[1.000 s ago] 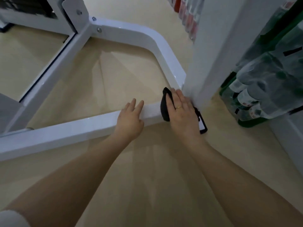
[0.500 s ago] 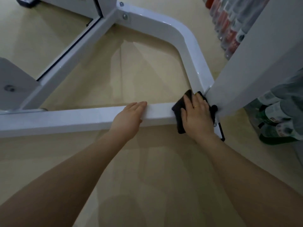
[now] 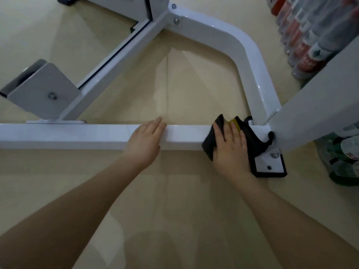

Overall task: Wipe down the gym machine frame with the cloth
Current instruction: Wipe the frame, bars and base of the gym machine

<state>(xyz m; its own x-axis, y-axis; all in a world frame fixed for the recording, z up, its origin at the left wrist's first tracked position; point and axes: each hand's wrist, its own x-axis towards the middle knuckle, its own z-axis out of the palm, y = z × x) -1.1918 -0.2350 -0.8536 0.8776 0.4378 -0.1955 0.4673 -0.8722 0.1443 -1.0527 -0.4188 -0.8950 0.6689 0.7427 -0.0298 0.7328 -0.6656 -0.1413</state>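
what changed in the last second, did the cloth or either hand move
Hardly anything on the bar changed; the camera view shifted. The right hand still presses the cloth flat on the frame by the upright's foot, a yellow patch now showing. The left hand still rests flat on the bar.

The white-painted metal machine frame (image 3: 87,135) has a smooth, glossy finish that catches highlights, with bare metal bolts (image 3: 176,20) at twelve o'clock. The black cloth (image 3: 250,136) at three o'clock looks soft, matt and creased. The beige floor (image 3: 174,210) is smooth with a faint sheen.
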